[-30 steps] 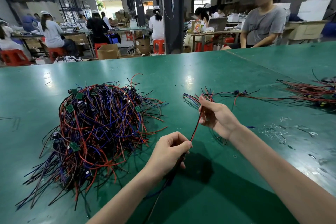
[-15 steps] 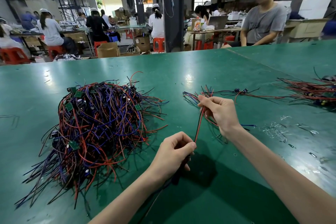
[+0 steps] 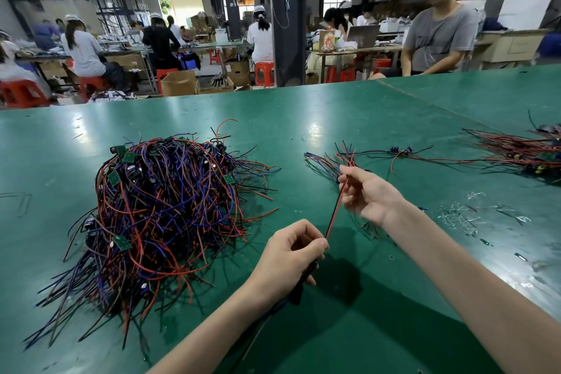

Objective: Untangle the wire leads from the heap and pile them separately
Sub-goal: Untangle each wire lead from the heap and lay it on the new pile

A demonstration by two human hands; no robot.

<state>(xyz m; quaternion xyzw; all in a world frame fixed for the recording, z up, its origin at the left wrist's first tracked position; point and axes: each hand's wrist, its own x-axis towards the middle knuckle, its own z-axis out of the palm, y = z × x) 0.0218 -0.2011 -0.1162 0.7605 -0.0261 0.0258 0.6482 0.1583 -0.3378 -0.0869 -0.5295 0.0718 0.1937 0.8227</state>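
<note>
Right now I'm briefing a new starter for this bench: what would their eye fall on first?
The big tangled heap of red, blue and black wire leads dominates the left of the green table. Just right of it, the left hand and right hand hold one red-and-black lead straight between them. Beyond the right hand lies a small sorted pile of leads.

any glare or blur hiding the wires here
Head view: ceiling lights glare on the table behind the heap, not over it; right hand slightly motion-blurred, the red lead to the left hand clear; wide-angle bends the far edges.
</note>
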